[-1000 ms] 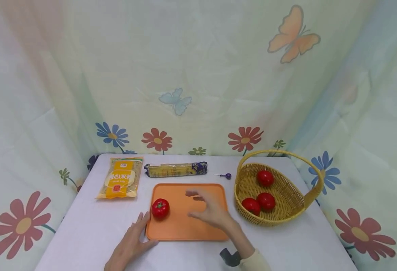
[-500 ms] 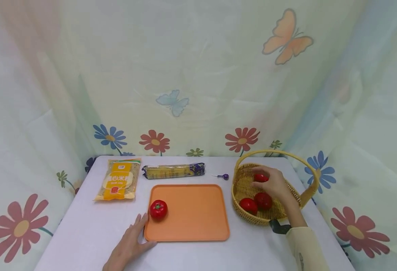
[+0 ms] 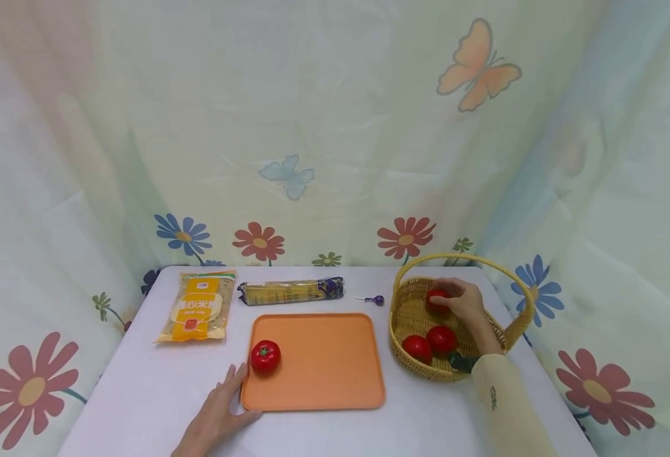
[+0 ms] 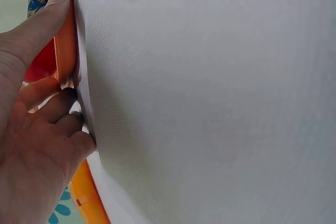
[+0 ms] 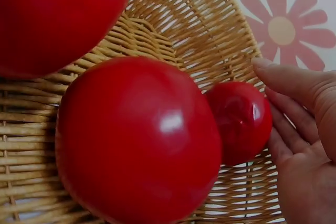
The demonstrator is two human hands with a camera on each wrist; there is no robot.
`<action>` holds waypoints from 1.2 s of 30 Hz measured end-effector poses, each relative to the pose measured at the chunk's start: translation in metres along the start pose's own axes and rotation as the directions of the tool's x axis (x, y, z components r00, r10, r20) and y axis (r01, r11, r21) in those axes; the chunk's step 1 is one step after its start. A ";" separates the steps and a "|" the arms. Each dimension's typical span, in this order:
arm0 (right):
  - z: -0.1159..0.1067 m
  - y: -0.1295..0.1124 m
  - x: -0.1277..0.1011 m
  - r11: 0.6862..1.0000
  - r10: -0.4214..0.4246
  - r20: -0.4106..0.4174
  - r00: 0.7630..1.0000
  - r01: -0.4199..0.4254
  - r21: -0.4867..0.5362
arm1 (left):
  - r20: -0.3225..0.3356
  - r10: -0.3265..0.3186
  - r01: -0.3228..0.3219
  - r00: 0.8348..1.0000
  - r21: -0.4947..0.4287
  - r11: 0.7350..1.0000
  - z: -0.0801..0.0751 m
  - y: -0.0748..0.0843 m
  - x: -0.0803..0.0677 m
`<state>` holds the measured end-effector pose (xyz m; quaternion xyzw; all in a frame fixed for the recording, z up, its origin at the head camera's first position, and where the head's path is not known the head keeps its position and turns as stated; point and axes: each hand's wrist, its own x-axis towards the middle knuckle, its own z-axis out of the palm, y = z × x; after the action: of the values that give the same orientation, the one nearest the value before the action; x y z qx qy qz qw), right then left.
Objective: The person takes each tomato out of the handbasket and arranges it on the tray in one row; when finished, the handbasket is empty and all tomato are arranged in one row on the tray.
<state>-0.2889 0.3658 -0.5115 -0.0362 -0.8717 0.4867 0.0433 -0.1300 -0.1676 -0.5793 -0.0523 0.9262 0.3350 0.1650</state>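
My left hand [image 3: 216,414] rests at the near-left corner of the orange tray [image 3: 335,362], thumb along the front edge and fingers at the left side. In the left wrist view the thumb [image 4: 44,27] lies against the tray's rim [image 4: 65,51]. A red tomato [image 3: 265,357] with a green stem top sits at the tray's left. My right hand [image 3: 465,303] reaches into the wicker basket [image 3: 411,311], its spread thumb and fingers around the rear tomato [image 3: 436,302]. The right wrist view shows the fingers beside that tomato [image 5: 241,124], the thumb apart from it.
Two more tomatoes [image 3: 428,343] lie at the basket's front, below the tall arched handle [image 3: 455,256]. A yellow food packet [image 3: 197,308] lies at the back left, a long noodle pack [image 3: 289,291] behind the tray, and a purple lollipop [image 3: 378,300] near the basket.
My right hand has moved from over the tray rightward into the basket, then down around the rear tomato. The left hand stays at the tray corner.
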 end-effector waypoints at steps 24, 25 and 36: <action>0.012 0.015 0.006 0.984 0.136 0.168 0.976 -0.114 -0.136 | 0.013 -0.055 0.055 0.998 -0.007 0.998 -0.002 0.005 -0.004; 0.012 0.014 0.005 0.984 0.127 0.171 0.977 -0.103 -0.144 | 0.011 -0.052 0.052 0.999 -0.008 0.999 -0.002 0.005 -0.005; -0.002 -0.006 -0.013 0.989 0.085 0.132 0.988 -0.067 -0.135 | 0.005 -0.053 0.053 0.999 -0.006 0.999 0.001 0.004 -0.002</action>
<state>-0.2759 0.3625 -0.5059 -0.0387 -0.9006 0.4313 -0.0378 -0.1292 -0.1642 -0.5767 -0.0766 0.9230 0.3335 0.1758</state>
